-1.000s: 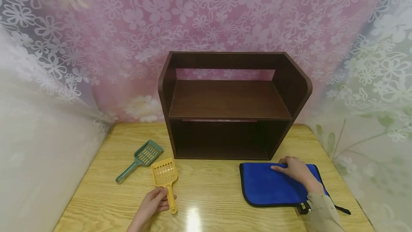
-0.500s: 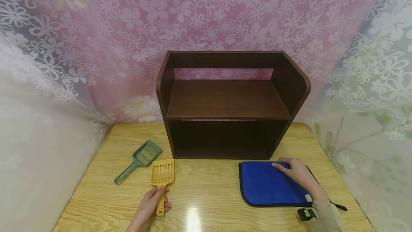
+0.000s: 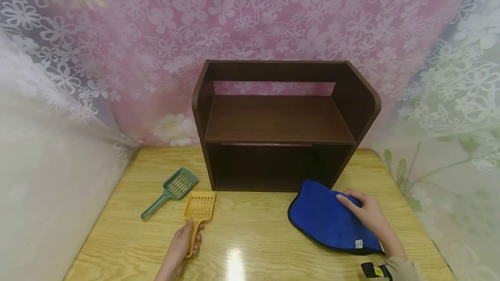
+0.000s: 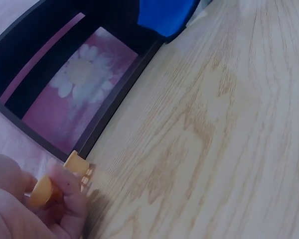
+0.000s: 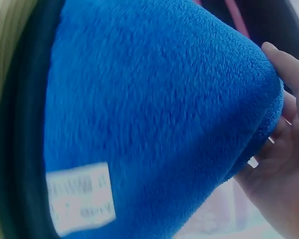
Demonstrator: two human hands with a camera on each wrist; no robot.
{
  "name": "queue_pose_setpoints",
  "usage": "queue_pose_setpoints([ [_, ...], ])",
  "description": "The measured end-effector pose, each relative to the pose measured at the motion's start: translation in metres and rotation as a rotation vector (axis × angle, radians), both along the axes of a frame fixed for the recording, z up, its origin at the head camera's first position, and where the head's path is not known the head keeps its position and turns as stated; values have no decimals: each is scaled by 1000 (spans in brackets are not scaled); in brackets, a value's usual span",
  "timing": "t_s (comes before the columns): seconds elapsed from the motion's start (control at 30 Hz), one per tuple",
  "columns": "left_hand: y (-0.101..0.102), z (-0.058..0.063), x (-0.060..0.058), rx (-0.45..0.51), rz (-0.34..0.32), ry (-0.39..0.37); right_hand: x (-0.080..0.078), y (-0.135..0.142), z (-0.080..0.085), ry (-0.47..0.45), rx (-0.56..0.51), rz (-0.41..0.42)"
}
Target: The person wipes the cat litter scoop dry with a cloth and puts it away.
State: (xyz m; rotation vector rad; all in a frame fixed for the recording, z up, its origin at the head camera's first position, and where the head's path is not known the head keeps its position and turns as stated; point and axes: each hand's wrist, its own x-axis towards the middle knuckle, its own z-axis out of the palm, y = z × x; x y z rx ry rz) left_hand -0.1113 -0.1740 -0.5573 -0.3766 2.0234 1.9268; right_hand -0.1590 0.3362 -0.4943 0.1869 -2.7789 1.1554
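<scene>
My left hand [image 3: 182, 240] grips the handle of a yellow slotted litter scoop [image 3: 200, 205], thumb on top, its slotted head pointing away from me. In the left wrist view only bits of the scoop [image 4: 76, 163] show past the fingers. On the right, my right hand [image 3: 365, 211] pinches the folded far edge of a blue towel [image 3: 324, 218] with dark trim. The towel's left end bulges upward near the shelf. A white label [image 5: 82, 199] shows on its fuzzy face in the right wrist view, where thumb and fingers hold the fold from both sides.
A green slotted litter scoop [image 3: 169, 192] lies left of the yellow one. Behind both hands stands a dark brown two-level shelf [image 3: 279, 120] on the wooden table [image 3: 250, 229]. Floral curtains [image 3: 250, 21] enclose the back and sides.
My right hand has lifted the towel's fold, so the towel has gone from lying flat to tilted and bunched. My left hand has closed round the yellow scoop's handle and swung its end leftward.
</scene>
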Motion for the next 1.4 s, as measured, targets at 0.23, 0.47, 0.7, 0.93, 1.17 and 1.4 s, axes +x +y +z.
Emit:
queue_pose_setpoints([
  [0.23,-3,2,0,-10,28,11,12,-15,11,87,-118,-45],
  [0.47,-6,5,2,-53,27,20,17,-25,15,136,-226,-20],
  [0.7,-3,9,3,-69,24,25,18,-33,18,238,-196,-50],
  [0.93,-1,13,5,-69,9,39,17,-38,19,383,-170,-46],
  [1.17,8,19,6,-77,-24,33,15,-44,25,468,-227,71],
  [1.4,15,21,6,-83,-88,63,16,-51,18,427,-283,42],
])
